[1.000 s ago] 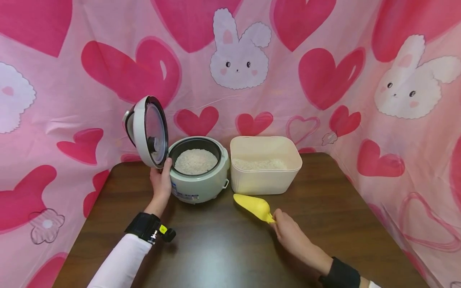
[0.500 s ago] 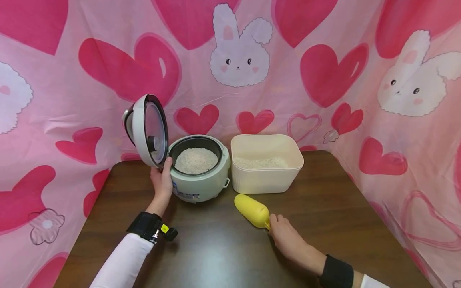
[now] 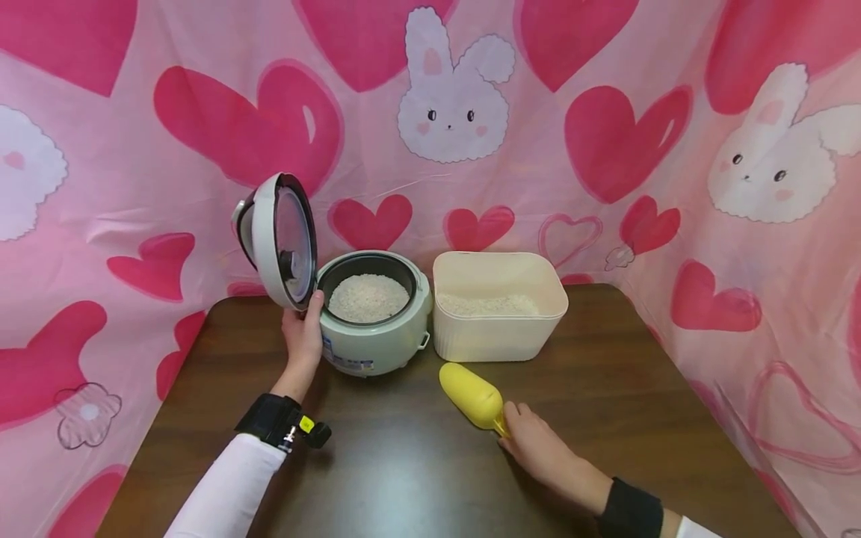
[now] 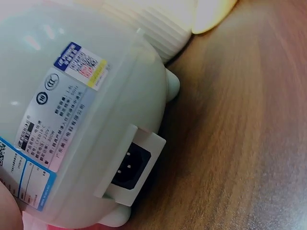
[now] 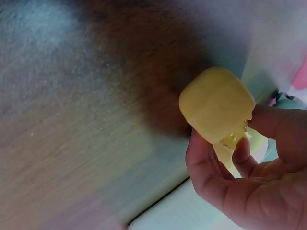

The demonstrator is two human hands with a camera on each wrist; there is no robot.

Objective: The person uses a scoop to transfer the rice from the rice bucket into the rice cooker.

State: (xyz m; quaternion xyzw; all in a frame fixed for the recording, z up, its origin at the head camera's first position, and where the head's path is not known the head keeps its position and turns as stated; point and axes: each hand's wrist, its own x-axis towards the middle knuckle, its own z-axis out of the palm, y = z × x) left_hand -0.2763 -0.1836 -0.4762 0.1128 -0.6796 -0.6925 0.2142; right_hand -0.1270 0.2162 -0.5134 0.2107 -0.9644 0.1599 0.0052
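A pale green rice cooker (image 3: pixel 374 351) stands at the back of the table, its lid (image 3: pixel 267 243) raised on the left. White rice (image 3: pixel 368 299) fills much of its dark inner pot. My left hand (image 3: pixel 301 340) holds the lid low down near the hinge, thumb in front; the other fingers are hidden behind it. In the left wrist view, the cooker's labelled side shows a power socket (image 4: pixel 130 166). My right hand (image 3: pixel 541 448) grips a yellow scoop (image 3: pixel 472 396) by its handle above the table, rounded back up. The handle's end (image 5: pixel 216 105) shows in the right wrist view.
A cream bin (image 3: pixel 494 340) with more rice (image 3: pixel 487 305) in it stands just right of the cooker. The dark wooden table (image 3: pixel 390 463) stretches in front of both. Pink cloth with hearts and rabbits (image 3: pixel 454 119) hangs behind and beside the table.
The scoop has rolled in my right hand's grip so its rounded back now faces up, and it has shifted slightly toward me. My left hand and the lid stay almost where they were.
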